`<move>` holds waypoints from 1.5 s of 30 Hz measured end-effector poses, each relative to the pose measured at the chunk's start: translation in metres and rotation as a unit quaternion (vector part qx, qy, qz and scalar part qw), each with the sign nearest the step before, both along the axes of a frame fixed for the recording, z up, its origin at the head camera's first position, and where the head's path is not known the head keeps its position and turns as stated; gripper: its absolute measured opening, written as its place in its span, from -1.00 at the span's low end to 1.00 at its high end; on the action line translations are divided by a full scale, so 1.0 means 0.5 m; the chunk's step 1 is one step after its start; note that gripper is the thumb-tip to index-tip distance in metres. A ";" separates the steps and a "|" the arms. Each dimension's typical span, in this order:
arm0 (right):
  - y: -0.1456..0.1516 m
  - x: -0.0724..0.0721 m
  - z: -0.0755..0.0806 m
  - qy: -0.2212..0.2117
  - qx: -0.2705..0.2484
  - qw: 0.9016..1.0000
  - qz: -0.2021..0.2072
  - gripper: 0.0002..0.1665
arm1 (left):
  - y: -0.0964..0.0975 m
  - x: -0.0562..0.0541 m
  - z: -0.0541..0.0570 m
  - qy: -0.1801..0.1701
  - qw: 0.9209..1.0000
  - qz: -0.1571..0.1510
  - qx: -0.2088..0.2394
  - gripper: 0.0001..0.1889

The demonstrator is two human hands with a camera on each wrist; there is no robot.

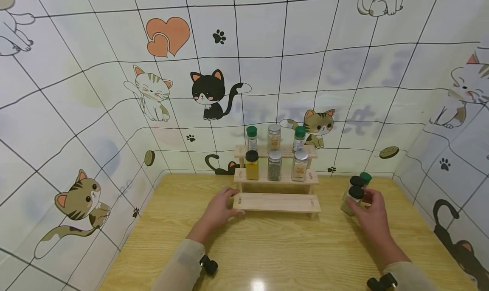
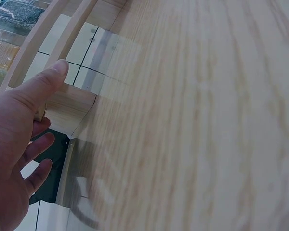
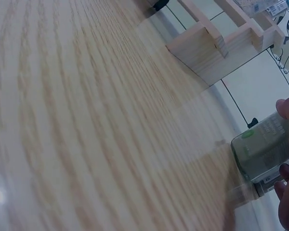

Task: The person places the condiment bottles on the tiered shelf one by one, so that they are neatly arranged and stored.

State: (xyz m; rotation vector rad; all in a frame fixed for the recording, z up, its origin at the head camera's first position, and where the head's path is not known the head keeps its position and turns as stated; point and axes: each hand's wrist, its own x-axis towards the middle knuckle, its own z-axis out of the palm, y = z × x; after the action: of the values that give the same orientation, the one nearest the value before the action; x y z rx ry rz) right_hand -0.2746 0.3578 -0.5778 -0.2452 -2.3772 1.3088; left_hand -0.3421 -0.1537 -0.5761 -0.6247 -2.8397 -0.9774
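Note:
A three-tier wooden spice rack stands on the table, its lowest shelf bare. My left hand holds that shelf's left end, and the left wrist view has the thumb along the front of the wood with the fingers behind. On the right, my right hand grips a black-lidded spice jar of pale green powder between thumb and fingers. The jar's base is close over the tabletop in the right wrist view. Behind it are another black-lidded jar and a green-lidded jar.
Three jars fill the middle shelf: yellow powder, dark herbs and a silver-lidded one. The top shelf bears two green-lidded jars with a silver-lidded jar between them. Cat-patterned tile wall covering encloses the table.

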 end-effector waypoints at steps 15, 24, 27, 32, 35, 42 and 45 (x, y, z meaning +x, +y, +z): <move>-0.013 -0.004 -0.022 0.043 0.002 0.999 -0.016 -0.33 | 0.001 0.003 0.005 -0.003 1.000 -0.003 0.004 -0.17; -0.041 0.004 -0.005 0.104 0.003 0.994 -0.018 -0.32 | 0.000 0.005 0.004 -0.001 1.000 -0.005 0.011 -0.17; -0.054 0.009 0.011 0.117 0.014 0.993 -0.005 -0.29 | 0.000 0.004 0.003 -0.001 1.000 -0.004 0.012 -0.18; -0.079 0.018 0.044 0.130 0.030 0.991 0.032 -0.31 | 0.001 0.004 0.002 -0.005 1.000 0.004 0.011 -0.17; -0.098 0.023 0.065 0.133 0.028 0.990 0.048 -0.33 | 0.002 0.004 0.004 -0.005 1.000 0.004 0.010 -0.18; -0.126 0.016 0.086 0.146 0.022 0.983 0.109 -0.33 | 0.002 0.005 0.007 -0.006 1.000 0.001 0.008 -0.18; -0.147 0.012 0.097 0.151 0.011 0.978 0.144 -0.34 | 0.001 0.003 0.007 -0.008 1.000 0.001 0.007 -0.17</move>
State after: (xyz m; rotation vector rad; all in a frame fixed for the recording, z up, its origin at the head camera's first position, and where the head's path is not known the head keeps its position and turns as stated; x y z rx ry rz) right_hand -0.2686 0.2840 -0.5294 0.2956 -2.2201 1.3335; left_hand -0.3403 -0.1532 -0.5726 -0.6140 -2.8444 -1.0047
